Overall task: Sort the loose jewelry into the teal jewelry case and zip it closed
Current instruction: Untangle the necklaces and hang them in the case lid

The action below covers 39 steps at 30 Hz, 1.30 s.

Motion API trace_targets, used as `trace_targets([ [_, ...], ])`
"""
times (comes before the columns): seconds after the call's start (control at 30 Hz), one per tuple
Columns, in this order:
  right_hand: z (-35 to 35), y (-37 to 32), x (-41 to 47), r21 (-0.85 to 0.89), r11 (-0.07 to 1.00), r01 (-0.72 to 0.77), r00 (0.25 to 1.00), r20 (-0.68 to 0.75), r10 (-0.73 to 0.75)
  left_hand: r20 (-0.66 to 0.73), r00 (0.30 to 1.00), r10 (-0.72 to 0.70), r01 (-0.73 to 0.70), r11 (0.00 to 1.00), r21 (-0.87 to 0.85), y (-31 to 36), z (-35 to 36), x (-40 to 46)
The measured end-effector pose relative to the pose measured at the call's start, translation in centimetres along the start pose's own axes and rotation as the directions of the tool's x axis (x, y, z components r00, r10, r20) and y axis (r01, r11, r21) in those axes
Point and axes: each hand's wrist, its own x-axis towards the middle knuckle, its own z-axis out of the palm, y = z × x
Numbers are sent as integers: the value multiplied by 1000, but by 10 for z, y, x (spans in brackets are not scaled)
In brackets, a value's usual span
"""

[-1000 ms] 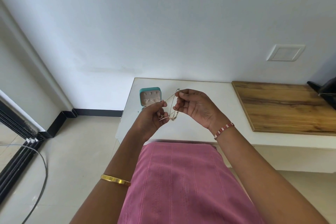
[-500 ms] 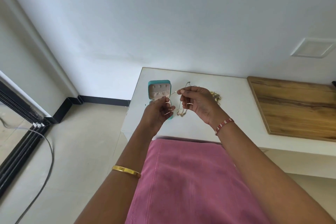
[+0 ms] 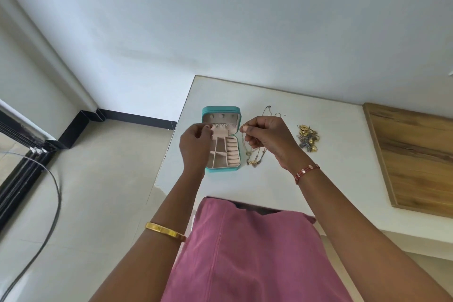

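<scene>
Nearest the camera, a pink garment [image 3: 245, 252] fills the lower middle, with a gold bangle [image 3: 165, 231] on the left forearm and a red beaded bracelet [image 3: 307, 172] on the right wrist. Beyond, on the white table [image 3: 331, 154], the teal jewelry case [image 3: 221, 140] lies open, its pale pink lining split into compartments and ring rolls. The left hand [image 3: 195, 147] hovers over its left side, fingertips pinched together; what they grip cannot be told. The right hand [image 3: 267, 140] pinches a thin gold necklace [image 3: 255, 158] just right of the case. Farther right lies a heap of loose jewelry [image 3: 307, 138].
</scene>
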Motion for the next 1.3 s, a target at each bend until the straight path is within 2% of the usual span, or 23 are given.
trace_targets([
  [0.1,5,7,18,-63,998,7,1000,11,-7,-127,987,101,-89,992,92,-8,1,21],
  [0.17,10,11,29,-91,996,19,1000,22,-17,-141,975,169,-150,979,137,-16,3,35],
  [0.33,25,22,53,-156,986,59,998,2,-59,28,983,180,-182,965,190,-34,11,62],
  [0.47,33,33,73,-262,960,95,994,-20,-104,161,960,228,-255,950,181,-44,15,78],
  [0.8,46,37,100,-401,897,186,970,-72,-234,93,985,148,-158,981,109,-47,24,92],
  [0.97,59,36,107,-477,843,248,953,-37,-302,82,991,107,-114,991,76,-44,26,93],
  [1.1,69,40,112,-538,778,325,904,-63,-422,89,992,93,-98,993,58,-45,25,91],
  [1.3,76,53,119,-679,636,366,785,-142,-603,88,993,75,-79,996,45,-48,27,91],
])
